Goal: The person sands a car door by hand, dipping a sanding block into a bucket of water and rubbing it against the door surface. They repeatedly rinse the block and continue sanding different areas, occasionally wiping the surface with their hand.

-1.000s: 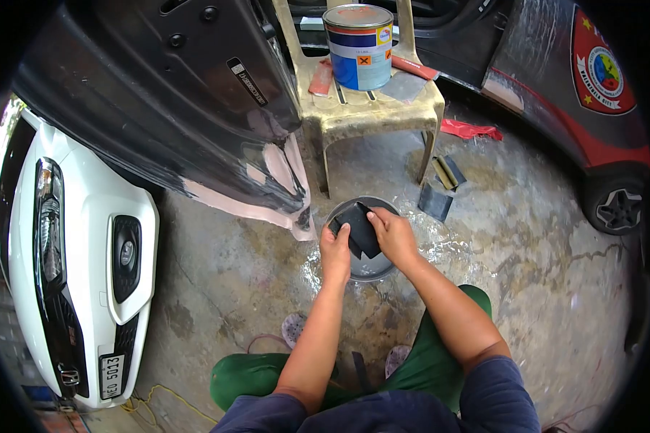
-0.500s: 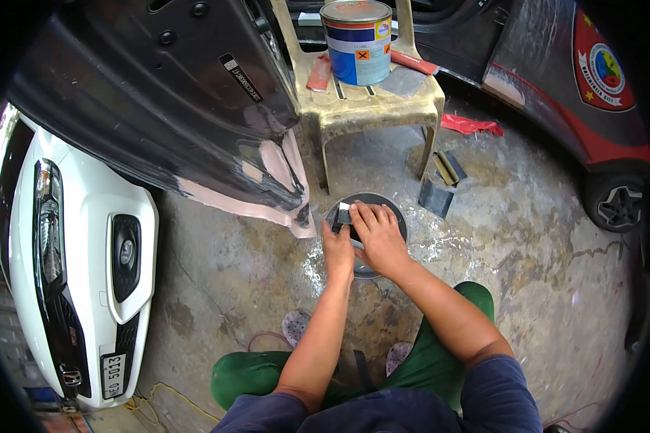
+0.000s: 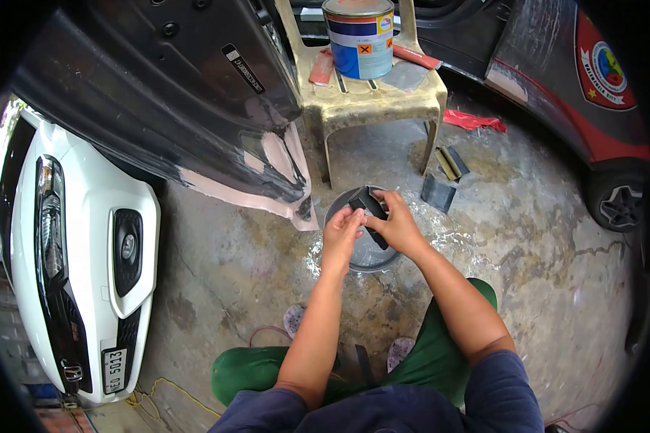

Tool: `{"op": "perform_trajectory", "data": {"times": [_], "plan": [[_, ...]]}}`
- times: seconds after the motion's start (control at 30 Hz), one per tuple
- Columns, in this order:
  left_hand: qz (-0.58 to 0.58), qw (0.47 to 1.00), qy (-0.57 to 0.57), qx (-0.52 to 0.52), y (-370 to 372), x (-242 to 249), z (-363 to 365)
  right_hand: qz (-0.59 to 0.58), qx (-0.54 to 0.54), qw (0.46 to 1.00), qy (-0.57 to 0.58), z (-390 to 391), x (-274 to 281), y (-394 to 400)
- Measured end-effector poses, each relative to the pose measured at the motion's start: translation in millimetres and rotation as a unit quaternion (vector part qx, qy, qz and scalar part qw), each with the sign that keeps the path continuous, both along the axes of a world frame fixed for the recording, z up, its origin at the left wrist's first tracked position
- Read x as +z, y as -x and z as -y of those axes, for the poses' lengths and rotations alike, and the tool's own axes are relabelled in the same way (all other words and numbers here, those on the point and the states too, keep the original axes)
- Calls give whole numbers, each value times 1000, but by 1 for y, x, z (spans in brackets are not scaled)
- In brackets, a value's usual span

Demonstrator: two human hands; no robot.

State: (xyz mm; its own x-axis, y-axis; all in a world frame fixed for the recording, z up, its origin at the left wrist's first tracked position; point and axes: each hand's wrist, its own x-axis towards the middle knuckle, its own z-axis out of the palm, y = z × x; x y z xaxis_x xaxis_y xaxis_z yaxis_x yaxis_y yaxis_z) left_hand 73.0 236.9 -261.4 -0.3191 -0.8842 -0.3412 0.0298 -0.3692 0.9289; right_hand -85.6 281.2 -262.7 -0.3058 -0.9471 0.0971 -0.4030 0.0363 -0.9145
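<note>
Clothing: navy fabric sleeves [image 3: 502, 390] and loose green trousers [image 3: 249, 375], with perforated pale clogs [image 3: 400, 352] flat on the ground.
Left grip: the left hand [image 3: 341, 237] has its thumb and fingertips drawn close together, pinching the near left edge of the dark sheet.
Right grip: the right hand [image 3: 401, 229] holds the same piece, its fingers over the far edge and its thumb on the near face.
Dark sheet: a thin, matte black piece [image 3: 374, 208], bent along its length, held between both hands above the basin; its finer grain is too small to tell.
Basin: round and grey, with a smooth wall [image 3: 372, 260] and a narrow rim, standing on the floor under the hands.
Floor: rough, stained concrete [image 3: 527, 260], cracked in places, with white wet-looking splashes around the basin.
Loose pieces: a curved dark sheet [image 3: 438, 193] near a folded olive one [image 3: 452, 163].
Door: black pressed metal [image 3: 159, 94], its lower edge coated in chalky pink [image 3: 224, 193].
White car: glossy, rounded bumper [image 3: 87, 195] at left.
Chair: scuffed, yellowed plastic [image 3: 383, 112], slotted seat.
Can: a cylindrical metal tin [image 3: 361, 43], blue-labelled, on the seat between flat red strips [image 3: 322, 67].
Far car: dusty dark panel [image 3: 542, 79], round emblem [image 3: 607, 68].
</note>
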Motion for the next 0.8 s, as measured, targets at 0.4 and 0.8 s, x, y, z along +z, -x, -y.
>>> {"op": "perform_trajectory", "data": {"times": [0.4, 0.8], "plan": [[-90, 992, -44, -77, -24, -15, 7, 311, 68, 941, -112, -5, 19, 7], [0, 999, -46, -20, -27, -32, -11, 119, 126, 965, -195, 0, 0, -8]]}}
